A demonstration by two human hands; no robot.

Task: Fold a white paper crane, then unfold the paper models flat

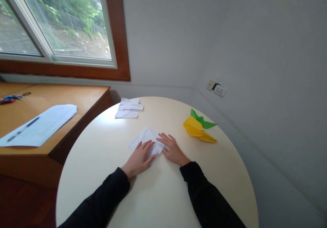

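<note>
A white sheet of paper (146, 133) lies flat on the round table, turned so that its corners point away from me and to the sides. My left hand (139, 159) rests on it with the fingers spread over its middle. At the paper's right corner is my right hand (174, 150), fingers stretched out and their tips touching the edge. Neither hand is closed round anything. The hands cover part of the paper, so any folds beneath them are hidden.
Several white paper pieces (127, 113) lie at the table's (158, 200) back left. Yellow folded paper (195, 127) and green folded paper (204, 121) are at the right. On the wooden desk (84, 95) are scissors (15, 98), paper (55, 119) and a pen (23, 129).
</note>
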